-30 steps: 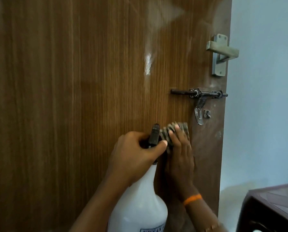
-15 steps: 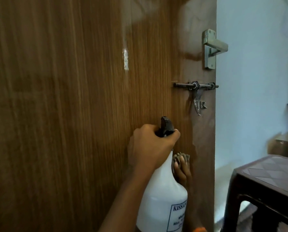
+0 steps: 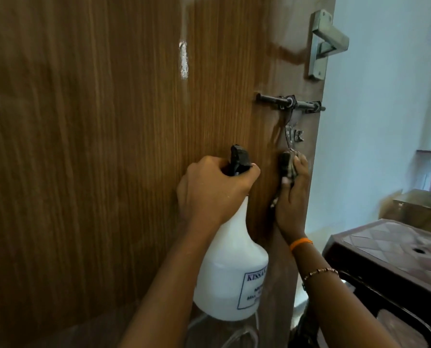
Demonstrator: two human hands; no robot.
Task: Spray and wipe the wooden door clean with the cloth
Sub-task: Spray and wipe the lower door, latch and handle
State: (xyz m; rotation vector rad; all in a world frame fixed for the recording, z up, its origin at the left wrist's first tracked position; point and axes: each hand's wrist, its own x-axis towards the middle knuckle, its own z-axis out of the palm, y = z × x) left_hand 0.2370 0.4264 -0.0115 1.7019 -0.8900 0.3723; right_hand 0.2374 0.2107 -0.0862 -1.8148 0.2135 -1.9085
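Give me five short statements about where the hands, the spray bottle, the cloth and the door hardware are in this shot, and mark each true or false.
1. The left hand grips the spray bottle by its neck. True.
2. The right hand presses the cloth against the door. True.
3. The cloth is above the lever handle. False: it is below the sliding bolt, which sits under the handle.
4. The bottle is dark blue. False: it is white, with a black trigger head.
5. A dark stool stands right of the door. True.
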